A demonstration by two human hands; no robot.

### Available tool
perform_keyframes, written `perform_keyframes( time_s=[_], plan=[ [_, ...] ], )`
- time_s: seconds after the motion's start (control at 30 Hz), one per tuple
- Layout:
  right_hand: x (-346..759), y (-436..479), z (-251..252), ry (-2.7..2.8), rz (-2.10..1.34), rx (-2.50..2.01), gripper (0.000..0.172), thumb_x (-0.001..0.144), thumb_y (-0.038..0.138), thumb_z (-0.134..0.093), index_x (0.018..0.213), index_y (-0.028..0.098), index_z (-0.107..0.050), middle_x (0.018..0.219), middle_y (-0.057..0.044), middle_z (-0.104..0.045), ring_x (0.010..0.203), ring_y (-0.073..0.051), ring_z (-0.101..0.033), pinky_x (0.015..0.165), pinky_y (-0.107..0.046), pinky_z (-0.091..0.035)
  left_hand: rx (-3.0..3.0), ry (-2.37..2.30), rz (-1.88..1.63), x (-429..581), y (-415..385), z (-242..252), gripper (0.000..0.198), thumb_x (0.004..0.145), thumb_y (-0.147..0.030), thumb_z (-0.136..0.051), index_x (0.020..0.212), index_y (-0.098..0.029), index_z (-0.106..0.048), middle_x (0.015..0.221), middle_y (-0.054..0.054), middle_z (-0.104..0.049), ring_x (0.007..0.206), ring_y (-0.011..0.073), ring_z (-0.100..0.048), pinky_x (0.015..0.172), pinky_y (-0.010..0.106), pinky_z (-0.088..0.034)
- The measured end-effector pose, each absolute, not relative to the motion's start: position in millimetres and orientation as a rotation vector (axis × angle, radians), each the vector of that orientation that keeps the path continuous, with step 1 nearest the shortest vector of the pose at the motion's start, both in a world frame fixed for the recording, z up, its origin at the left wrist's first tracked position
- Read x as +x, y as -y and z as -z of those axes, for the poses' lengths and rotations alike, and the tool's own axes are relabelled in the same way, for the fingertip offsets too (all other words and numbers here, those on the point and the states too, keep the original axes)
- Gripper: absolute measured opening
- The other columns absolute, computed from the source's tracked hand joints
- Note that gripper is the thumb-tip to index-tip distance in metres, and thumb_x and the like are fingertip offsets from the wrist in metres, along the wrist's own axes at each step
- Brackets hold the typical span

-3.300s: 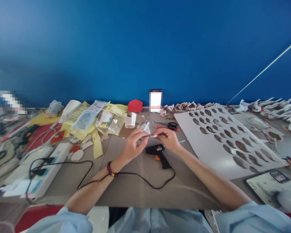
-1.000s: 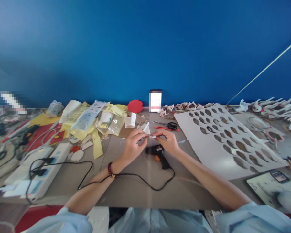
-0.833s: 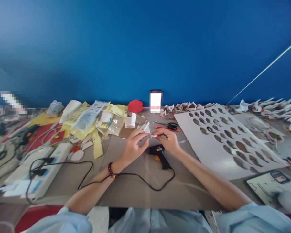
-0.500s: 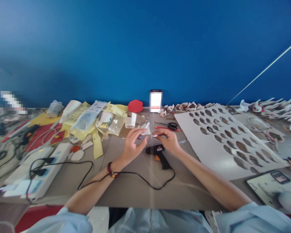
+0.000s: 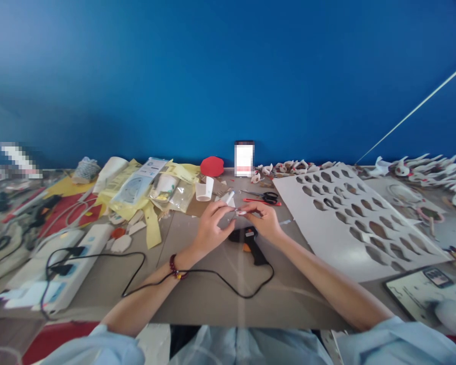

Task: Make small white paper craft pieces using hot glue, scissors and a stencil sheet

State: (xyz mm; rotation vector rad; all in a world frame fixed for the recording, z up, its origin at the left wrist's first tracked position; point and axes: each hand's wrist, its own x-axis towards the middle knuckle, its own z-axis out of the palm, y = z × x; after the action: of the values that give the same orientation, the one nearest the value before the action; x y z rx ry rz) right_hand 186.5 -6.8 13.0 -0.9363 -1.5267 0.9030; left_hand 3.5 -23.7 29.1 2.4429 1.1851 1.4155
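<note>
White scrap (image 5: 233, 213), perhaps one, in pinch of left hand (image 5: 209, 230) and right hand (image 5: 265, 221).

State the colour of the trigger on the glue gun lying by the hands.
Orange: the trigger sits on the black corded glue gun; the head view shows it best.

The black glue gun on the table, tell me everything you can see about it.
The glue gun is black plastic with an orange trigger. It lies on its side on the grey table, with the handle angled toward the person's right. Its nose is partly hidden behind the left hand and right hand, which pinch a small white piece above it. Neither hand grips the gun. Its black cord loops leftward toward the white power strip.
</note>
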Motion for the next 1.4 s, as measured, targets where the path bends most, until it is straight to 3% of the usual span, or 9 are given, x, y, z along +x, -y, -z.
perform_keyframes(
  time_s=[0.33,1.07,1.4],
  plan=[
    [187.6,7.5,-15.0,1.576,-0.890,-0.956,0.010,0.075,0.029,-0.067,0.081,0.022,-0.071,0.084,-0.005,-0.073,0.079,-0.019,-0.066,0.072,-0.031,-0.051,2.586,-1.168,-1.391,-2.3,20.0,-29.8,0.017,0.082,-0.015,-0.059,0.097,-0.021,-0.064,0.089,0.004,-0.063,0.086,0.0182,-0.058,0.077,0.034,-0.050],
    [190.7,2.9,-16.0,1.573,-0.955,-0.937,0.005,0.073,0.022,-0.068,0.076,0.020,-0.070,0.082,-0.004,-0.073,0.082,-0.018,-0.067,0.078,-0.032,-0.051,2.379,-1.064,-1.451,2.0,20.7,-31.7,0.010,0.083,-0.014,-0.059,0.089,-0.019,-0.066,0.081,0.003,-0.061,0.080,0.0149,-0.056,0.075,0.030,-0.049],
    [190.0,3.9,-17.3,1.593,-0.964,-0.947,0.012,0.075,0.031,-0.068,0.076,0.020,-0.071,0.081,-0.005,-0.073,0.077,-0.018,-0.066,0.075,-0.031,-0.051,2.335,-1.088,-1.453,3.0,20.6,-29.4,0.010,0.083,-0.015,-0.058,0.088,-0.019,-0.067,0.080,0.003,-0.061,0.082,0.0160,-0.058,0.079,0.032,-0.050]
  ],
)
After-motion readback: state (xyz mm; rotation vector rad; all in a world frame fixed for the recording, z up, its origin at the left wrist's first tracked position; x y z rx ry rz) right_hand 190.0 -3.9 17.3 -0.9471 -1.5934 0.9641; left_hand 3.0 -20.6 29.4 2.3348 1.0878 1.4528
